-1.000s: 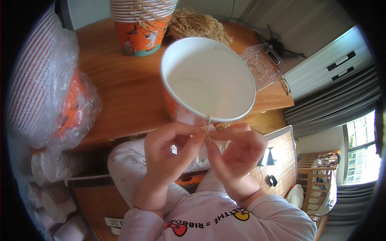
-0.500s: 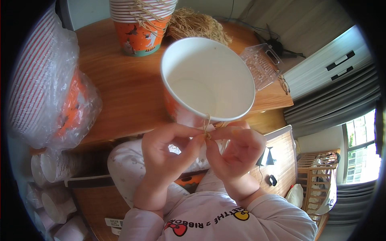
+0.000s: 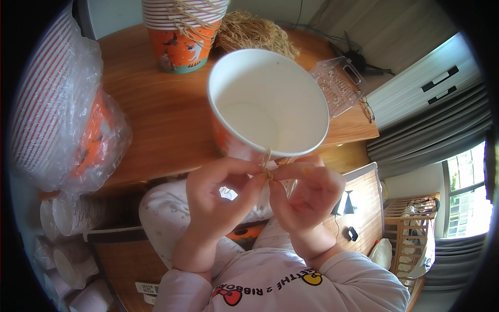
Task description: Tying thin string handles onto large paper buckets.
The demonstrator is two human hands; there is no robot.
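Note:
A large paper bucket (image 3: pixel 228 136), white inside and orange outside, stands near the table's front edge, its mouth tilted toward me. A thin tan twine (image 3: pixel 267 156) passes over its near rim and ends in a small knot between my fingertips. My left hand (image 3: pixel 221 195) pinches the twine from the left, thumb and forefinger closed. From the right my right hand (image 3: pixel 306 195) pinches the same knot, its other fingers curled. Both hands sit just below the rim. The exact lie of the strands is hidden by the fingertips.
Behind stands a stack of orange buckets (image 3: pixel 179 47) with twine hanging over it, beside a bundle of tan twine (image 3: pixel 254 34). A plastic-wrapped bucket stack (image 3: pixel 67 114) is at left. A clear plastic tray (image 3: pixel 338 86) and glasses (image 3: pixel 367 109) lie at right on the wooden table (image 3: pixel 156 125).
Both hands have shifted very slightly to the right, still pinching the twine. The bucket has hardly moved.

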